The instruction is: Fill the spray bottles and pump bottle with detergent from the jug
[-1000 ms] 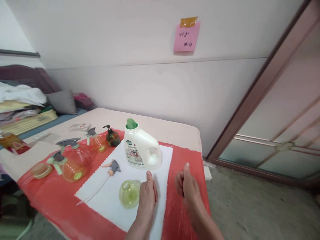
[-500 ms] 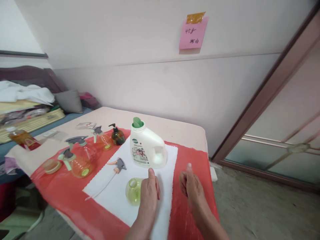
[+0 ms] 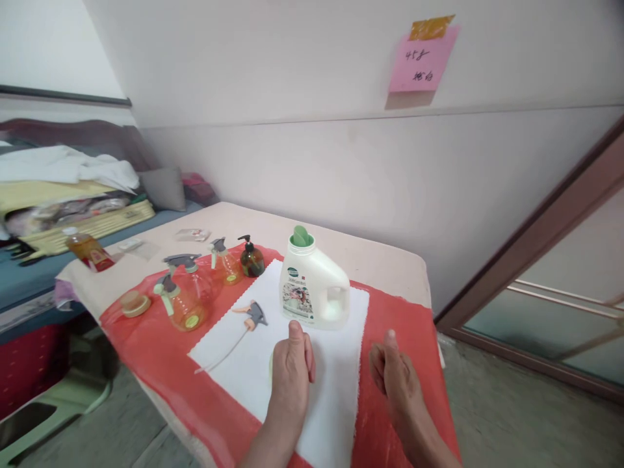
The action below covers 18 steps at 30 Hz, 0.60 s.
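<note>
My left hand (image 3: 291,365) is a closed fist with the thumb up, held over a white cloth (image 3: 336,396). It covers nearly all of a small round green bottle; only a pale sliver shows at its left. My right hand (image 3: 396,376) is also a thumb-up fist, over the red cloth (image 3: 160,341) at the table's right edge. Neither fist shows anything inside it. A white detergent jug (image 3: 316,294) with a green cap stands just beyond the left thumb. A loose spray trigger (image 3: 252,315) with its tube lies on the white cloth to the left.
Two orange spray bottles (image 3: 189,305) (image 3: 224,263), a dark pump bottle (image 3: 252,260) and an amber lid (image 3: 130,303) sit on the red cloth. A small bottle (image 3: 88,251) stands at the table's left end. A pink note (image 3: 422,60) hangs on the wall. Bedding lies at left, a door frame at right.
The view has swung so the table sits further right in the picture. Both fists keep their thumbs up. The green bottle, plain to see before, is now mostly behind my left hand.
</note>
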Tool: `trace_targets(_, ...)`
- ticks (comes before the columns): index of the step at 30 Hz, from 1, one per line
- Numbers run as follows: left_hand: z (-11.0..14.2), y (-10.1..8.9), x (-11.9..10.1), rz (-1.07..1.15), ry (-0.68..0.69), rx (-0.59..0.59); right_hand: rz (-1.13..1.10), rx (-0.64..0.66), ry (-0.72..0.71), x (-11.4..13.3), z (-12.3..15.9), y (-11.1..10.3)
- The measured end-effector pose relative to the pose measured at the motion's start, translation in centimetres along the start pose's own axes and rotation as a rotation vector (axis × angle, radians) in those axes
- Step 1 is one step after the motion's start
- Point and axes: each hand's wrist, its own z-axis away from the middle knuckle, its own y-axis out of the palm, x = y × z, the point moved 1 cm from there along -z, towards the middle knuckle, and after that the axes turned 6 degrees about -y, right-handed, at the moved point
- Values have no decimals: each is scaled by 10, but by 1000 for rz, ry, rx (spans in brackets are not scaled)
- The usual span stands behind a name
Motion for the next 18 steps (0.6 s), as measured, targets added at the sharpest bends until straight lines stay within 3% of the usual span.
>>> trace_targets(5,1,-28,-18,44,68,-84,46,11,-12,4,4,0)
trace_targets(10,-22,-83,-26,-104,179,-362,66,13,2,8,5,1)
trace_targets(12,-40,-103,-20,-347,126,-432,75,25,15,7,4,2)
trace_targets(14,-59,-117,-10,-694,70,-395,84,40,19,5,4,4)
trace_targets(16,-74,-121,5,-1016,-19,-323,82,55,16,4,3,6)
trace_targets(18,-85,-117,20,-1185,-83,-264,74,65,12,3,3,7)
